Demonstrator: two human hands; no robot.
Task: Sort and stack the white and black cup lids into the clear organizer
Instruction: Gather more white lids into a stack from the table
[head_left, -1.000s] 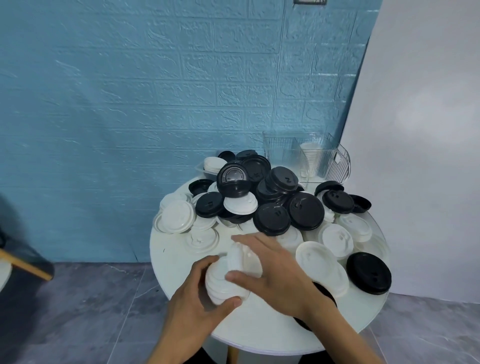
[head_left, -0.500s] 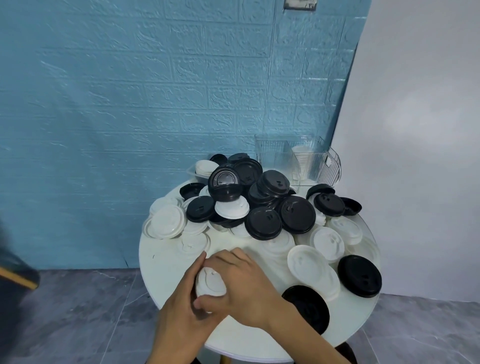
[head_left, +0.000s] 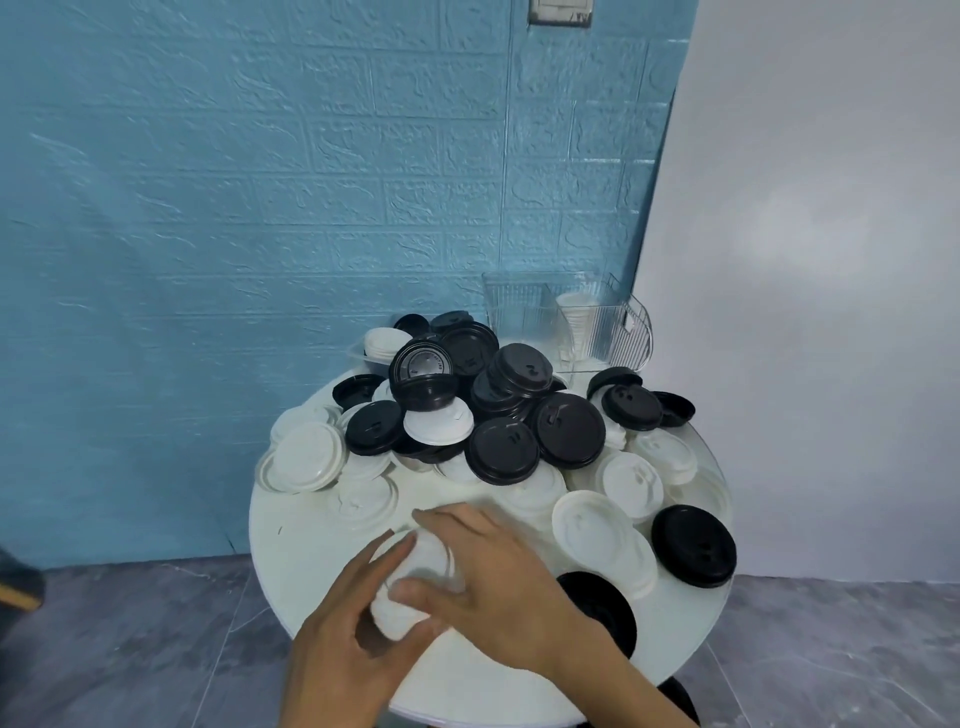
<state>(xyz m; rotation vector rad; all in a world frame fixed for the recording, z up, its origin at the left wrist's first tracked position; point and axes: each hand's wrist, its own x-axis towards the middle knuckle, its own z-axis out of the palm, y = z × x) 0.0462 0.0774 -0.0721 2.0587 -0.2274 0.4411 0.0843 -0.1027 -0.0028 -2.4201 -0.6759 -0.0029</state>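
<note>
Holding a small stack of white lids (head_left: 415, 587) near the front edge of the round white tabletop (head_left: 291, 525), the person is using both hands. The left hand (head_left: 343, 644) is cupping the stack from below and from the left, its fingers curled round the lids. The right hand (head_left: 498, 587) is lying over the stack from the right, the thumb pressing on its near side and the fingers bent over the top. Just to the right of this hand a black lid (head_left: 602, 603) is lying flat, and another black lid (head_left: 693, 552) is resting near the right edge. Behind the hands, a big mixed pile of lids (head_left: 498, 410) is covering the middle of the tabletop. At the far right edge the clear organizer (head_left: 587, 322) is standing, already holding some white lids in one compartment.
</note>
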